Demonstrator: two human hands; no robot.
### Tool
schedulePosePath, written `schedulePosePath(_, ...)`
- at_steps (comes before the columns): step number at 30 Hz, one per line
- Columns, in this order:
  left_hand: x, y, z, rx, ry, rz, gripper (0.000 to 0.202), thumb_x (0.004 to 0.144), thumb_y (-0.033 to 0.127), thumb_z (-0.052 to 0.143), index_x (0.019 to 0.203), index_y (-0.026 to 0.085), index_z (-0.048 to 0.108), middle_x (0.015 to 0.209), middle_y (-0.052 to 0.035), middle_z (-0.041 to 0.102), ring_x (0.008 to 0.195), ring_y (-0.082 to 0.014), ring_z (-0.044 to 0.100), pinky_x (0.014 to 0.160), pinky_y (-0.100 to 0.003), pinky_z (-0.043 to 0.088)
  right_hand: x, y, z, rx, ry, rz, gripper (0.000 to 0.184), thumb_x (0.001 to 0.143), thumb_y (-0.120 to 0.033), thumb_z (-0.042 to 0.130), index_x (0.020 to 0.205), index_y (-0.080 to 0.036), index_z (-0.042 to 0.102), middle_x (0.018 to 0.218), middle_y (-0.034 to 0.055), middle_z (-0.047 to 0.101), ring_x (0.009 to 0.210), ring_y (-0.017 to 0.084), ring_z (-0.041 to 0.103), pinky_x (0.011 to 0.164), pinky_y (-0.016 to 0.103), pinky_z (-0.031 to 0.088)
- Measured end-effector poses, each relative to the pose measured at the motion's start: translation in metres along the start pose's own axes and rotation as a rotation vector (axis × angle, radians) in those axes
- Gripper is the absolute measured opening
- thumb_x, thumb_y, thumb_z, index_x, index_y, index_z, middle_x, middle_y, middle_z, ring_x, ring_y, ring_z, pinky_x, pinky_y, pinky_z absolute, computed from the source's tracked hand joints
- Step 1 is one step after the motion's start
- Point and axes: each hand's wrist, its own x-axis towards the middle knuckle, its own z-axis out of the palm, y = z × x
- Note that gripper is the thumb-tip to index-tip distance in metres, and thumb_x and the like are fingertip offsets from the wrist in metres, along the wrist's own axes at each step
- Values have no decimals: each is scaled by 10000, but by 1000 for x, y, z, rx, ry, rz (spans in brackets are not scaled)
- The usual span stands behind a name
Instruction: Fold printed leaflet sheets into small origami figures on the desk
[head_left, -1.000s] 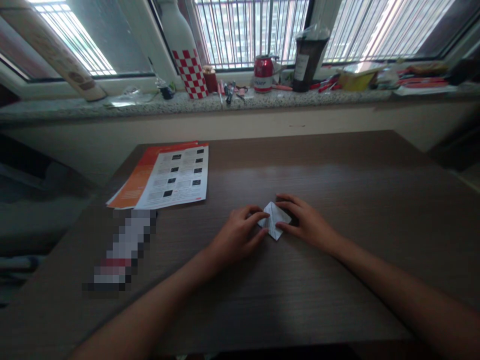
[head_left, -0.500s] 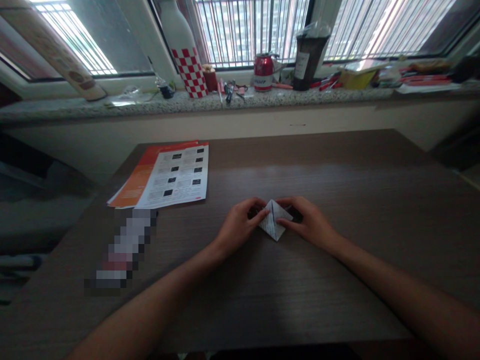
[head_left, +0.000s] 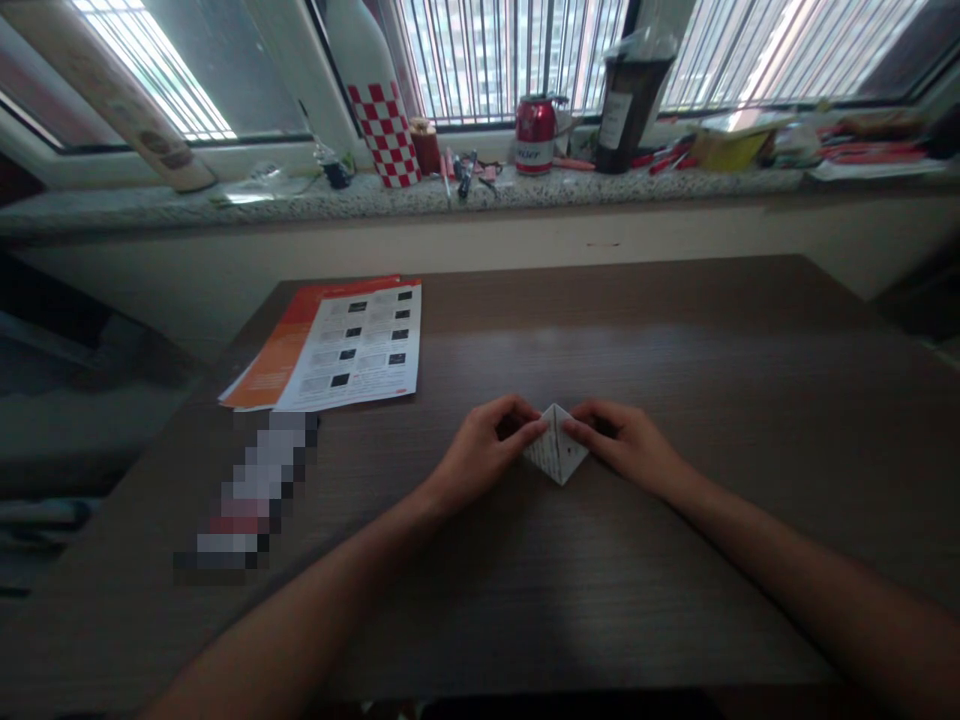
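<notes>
Left hand (head_left: 480, 455), right hand (head_left: 636, 448): bare. Forearms bare right down to frame edge; fingers slim.

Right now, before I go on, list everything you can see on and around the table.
folded paper: one, white with print, mid-table, between both hands
leaflets: small stack, orange and white, table's far left
blurred item: one, white, red and dark, table's left, near the leaflets
table: one, dark brown, under all this
bottle: one, white with red-white checks, windowsill left of centre
can: one, red, windowsill centre
cup: one, dark, right of the can
pens: several, dark and red, along the windowsill
windowsill: one, grey speckled, beyond the table
left hand: one, bare, pinching the paper's left corner
right hand: one, bare, pinching its right corner
</notes>
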Motion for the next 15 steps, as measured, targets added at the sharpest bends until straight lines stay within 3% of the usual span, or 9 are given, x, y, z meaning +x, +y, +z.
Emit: schedulePosePath(15,-2,5,-1,-67,14,-75,232,958,392,713,881,174,705,871,-29,695,793,-172,617,748,-291,474,-1,-7,0,41,30,20,296,979,-495,679,850,-231,713,808,12,706,767,192,647,698,313,498)
